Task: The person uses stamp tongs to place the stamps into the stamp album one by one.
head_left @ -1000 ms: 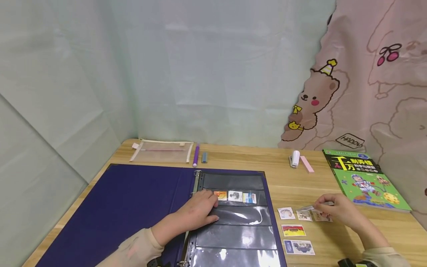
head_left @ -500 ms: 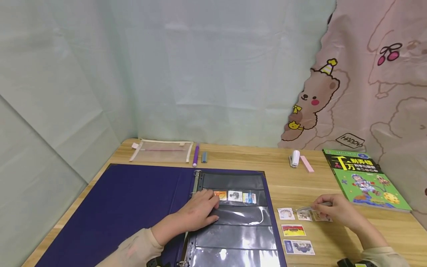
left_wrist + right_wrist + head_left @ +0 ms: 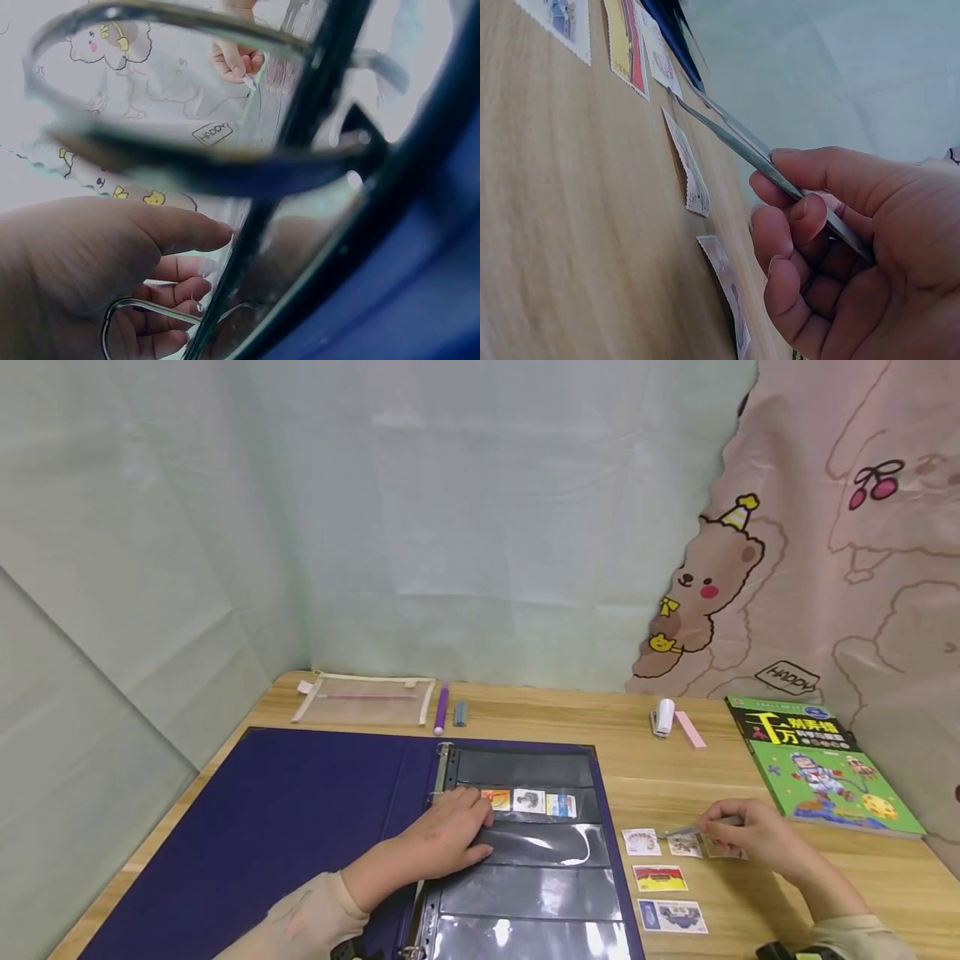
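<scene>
My right hand [image 3: 757, 837] holds metal tweezers [image 3: 759, 159] between thumb and fingers. Their tips, slightly apart, reach the edge of the leftmost stamp [image 3: 641, 842] in the top row on the table. Beside it lie a second stamp [image 3: 684, 846] and a third stamp [image 3: 731, 850], the last partly hidden under my right hand. Below are a yellow-and-red stamp [image 3: 660, 877] and a blue-and-white stamp [image 3: 678, 916]. My left hand [image 3: 442, 837] rests with relaxed fingers on the black pocket page [image 3: 532, 893] of an open stamp album, by several stamps [image 3: 528, 801] in its second row.
The album's blue cover [image 3: 300, 827] spreads to the left, with metal rings [image 3: 444, 748] at the spine. Behind it lie a mesh pouch [image 3: 367, 700], a purple marker [image 3: 441, 710] and a grey-blue block [image 3: 460, 714]. At right are a stapler [image 3: 662, 717], a pink strip [image 3: 690, 729] and a green book [image 3: 825, 768].
My right hand has shifted slightly left with the tweezers, and the leftmost stamp has moved a little left and down. My left hand stays in place.
</scene>
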The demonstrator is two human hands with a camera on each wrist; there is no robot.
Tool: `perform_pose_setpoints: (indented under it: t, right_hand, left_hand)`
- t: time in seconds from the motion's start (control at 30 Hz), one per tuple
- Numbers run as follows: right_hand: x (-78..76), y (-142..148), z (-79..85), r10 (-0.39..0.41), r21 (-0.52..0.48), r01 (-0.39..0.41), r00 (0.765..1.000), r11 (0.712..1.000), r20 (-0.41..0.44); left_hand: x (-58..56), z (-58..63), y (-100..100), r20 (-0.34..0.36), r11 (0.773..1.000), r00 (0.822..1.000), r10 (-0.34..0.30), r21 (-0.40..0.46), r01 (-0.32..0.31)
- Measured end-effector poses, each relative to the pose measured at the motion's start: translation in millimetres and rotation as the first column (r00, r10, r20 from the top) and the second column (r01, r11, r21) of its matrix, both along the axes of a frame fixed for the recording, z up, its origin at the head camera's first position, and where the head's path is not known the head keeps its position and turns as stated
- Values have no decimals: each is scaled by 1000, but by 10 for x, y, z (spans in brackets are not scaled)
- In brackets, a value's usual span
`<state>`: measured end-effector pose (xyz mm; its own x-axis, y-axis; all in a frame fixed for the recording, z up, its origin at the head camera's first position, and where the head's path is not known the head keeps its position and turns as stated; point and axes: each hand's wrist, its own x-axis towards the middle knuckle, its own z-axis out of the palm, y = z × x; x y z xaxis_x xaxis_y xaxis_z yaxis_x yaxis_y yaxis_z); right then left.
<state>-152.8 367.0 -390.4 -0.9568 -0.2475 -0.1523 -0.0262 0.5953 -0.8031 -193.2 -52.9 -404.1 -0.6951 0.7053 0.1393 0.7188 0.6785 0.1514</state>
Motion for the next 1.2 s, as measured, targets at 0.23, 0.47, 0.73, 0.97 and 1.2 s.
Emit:
perform_pose_setpoints:
  t: [0.23, 0.47, 0.73, 0.97, 1.2]
  right_hand:
    - [9, -23, -6, 3, -3, -3, 1000, 1000, -4]
    - [2, -25, -21, 32, -14, -32, 999, 999, 0]
    - [2, -26, -37, 29, -21, -29, 999, 999, -15]
    - [17, -6, -9, 68, -53, -73, 994, 996, -87]
    - [29, -4, 62, 87, -21, -91, 983, 996, -160]
  left_hand:
    - [-4, -28, -4, 20, 999, 999, -29, 33, 28]
    - [-13, -60, -13, 2, 999, 999, -33, 37, 33]
    - [-13, -55, -8, 11, 998, 1000, -27, 49, 27]
    - [-22, -73, -8, 29, 997, 999, -32, 66, 30]
    - [-22, -74, -16, 39, 997, 999, -38, 66, 36]
